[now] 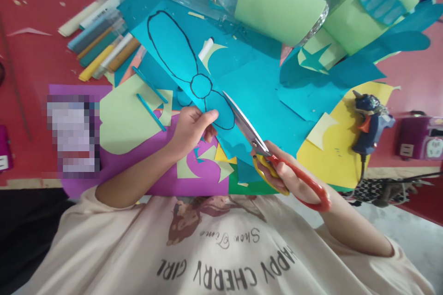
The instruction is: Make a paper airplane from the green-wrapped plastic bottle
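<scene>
My left hand (199,124) pinches the lower edge of a strip of blue paper (176,46), thumb on top. Black marker lines on the paper form a small circle with a long petal-like loop on either side. In my right hand (277,166) are scissors (254,138) with one red and one yellow handle loop. The blades point up and left, their tips beside the right edge of the drawn lower loop. Whether the blades are apart or touching the paper is hard to tell. Larger blue paper lies underneath.
Several markers (100,32) lie at upper left, near a pixelated phone-like object (74,133). A green-wrapped jar (280,4) lies along the back. A glue gun (368,122) rests on yellow paper (332,166) at right. Green paper scraps (197,166) lie near the front edge.
</scene>
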A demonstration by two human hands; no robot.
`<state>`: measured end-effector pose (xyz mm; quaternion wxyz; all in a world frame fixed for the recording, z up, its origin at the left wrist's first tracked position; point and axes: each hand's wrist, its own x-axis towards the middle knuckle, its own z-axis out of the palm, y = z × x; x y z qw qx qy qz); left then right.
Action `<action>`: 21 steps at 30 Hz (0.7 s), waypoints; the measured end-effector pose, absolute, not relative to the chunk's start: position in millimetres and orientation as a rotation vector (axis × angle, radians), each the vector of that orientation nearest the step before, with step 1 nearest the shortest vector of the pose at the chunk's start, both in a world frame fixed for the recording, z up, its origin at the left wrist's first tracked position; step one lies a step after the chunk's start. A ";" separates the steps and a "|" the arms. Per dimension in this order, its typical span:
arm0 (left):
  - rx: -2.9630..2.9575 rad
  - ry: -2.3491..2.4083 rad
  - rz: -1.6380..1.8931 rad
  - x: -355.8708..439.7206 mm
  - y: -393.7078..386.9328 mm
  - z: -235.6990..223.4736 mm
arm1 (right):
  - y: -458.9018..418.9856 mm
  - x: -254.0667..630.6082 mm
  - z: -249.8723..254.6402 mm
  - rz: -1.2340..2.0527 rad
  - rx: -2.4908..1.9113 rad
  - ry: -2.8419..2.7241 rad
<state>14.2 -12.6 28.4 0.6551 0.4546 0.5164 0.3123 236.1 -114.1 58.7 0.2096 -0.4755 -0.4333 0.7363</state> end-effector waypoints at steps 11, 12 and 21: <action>1.034 1.175 0.720 13.5 -11.3 24.7 | -114.7 237.1 56.8 2.040 -1.386 -1.214; 1.037 1.177 0.717 13.4 -11.3 24.7 | -114.4 237.1 57.1 2.034 -1.400 -1.225; 1.032 1.199 0.733 13.1 -10.6 21.5 | -111.9 236.4 62.4 1.986 -1.565 -1.245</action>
